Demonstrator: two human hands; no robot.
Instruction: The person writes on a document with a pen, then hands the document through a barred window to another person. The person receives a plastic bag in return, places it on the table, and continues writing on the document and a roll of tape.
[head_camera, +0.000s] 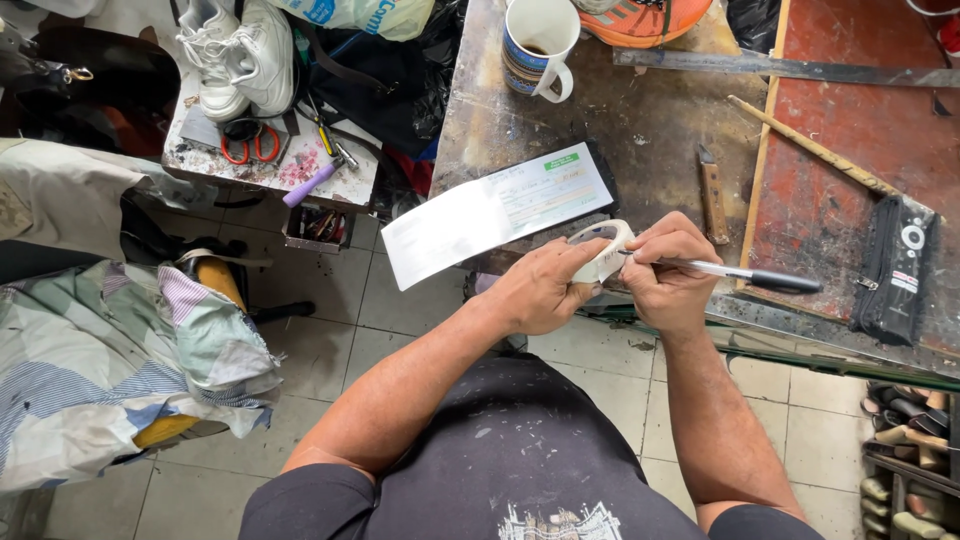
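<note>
Holding a white tape roll (603, 252), left hand (540, 290) closed; right hand (668, 270) grips a pen (740, 272).

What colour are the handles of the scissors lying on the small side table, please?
Red; the scissors show in the head view, beside the white sneakers.

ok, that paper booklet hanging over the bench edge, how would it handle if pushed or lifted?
The booklet is probably light and floppy: it looks like thin paper, folded open. About half overhangs the bench edge, so a small nudge could likely tip it off. Lifted by one corner, it would probably sag or fold shut.
</note>
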